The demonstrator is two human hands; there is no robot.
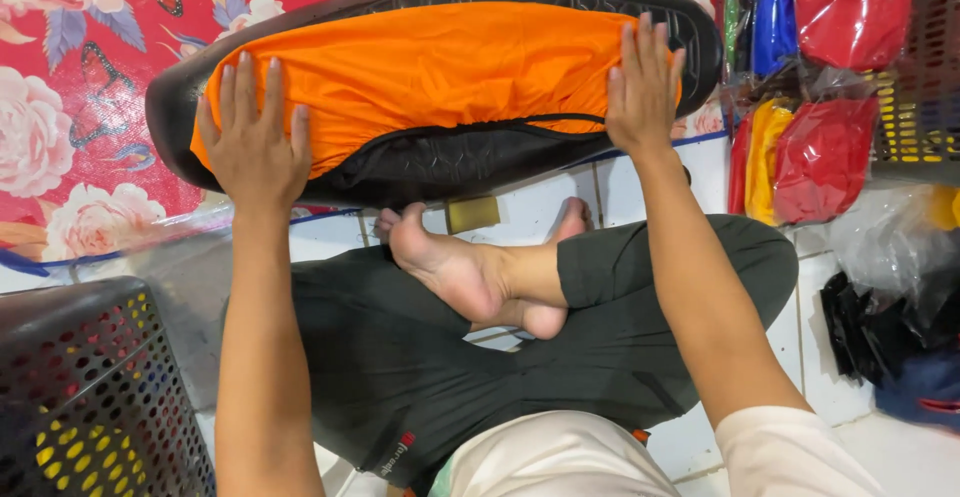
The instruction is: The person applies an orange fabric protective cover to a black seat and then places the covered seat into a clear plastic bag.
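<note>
Lay across the far middle of the scene, resting on the flowered red mat (60,107): a long black moulded seat (440,162) with a slack orange fabric cover (420,77) stretched over most of it. Could not make out how far the cover wrapped round the seat's underside; black elastic hem only seen along the near edge. Seat's far rim and both ends left bare and black.

Left hand (255,142) pressed flat on the cover's left end, fingers spread and straight, grasping nothing. Right hand (643,92) laid open likewise on the right end, fingertips reaching the seat's ribbed black edge, also gripping nothing.

Just near of the seat: crossed legs in dark trousers (400,357), one bare foot (450,267) sole-up, the other mostly hidden behind it. Small brownish flat piece (472,214) on the white tiled floor (830,377), partly tucked under the seat, too unclear to identify.

Far right: bagged red and yellow bundles (810,157), crowded and overlapping, contents not discernible. Near left: dark perforated plastic basket (90,397), cut off by the frame edge. Right edge: crumpled clear and black plastic (890,307), blurred.
</note>
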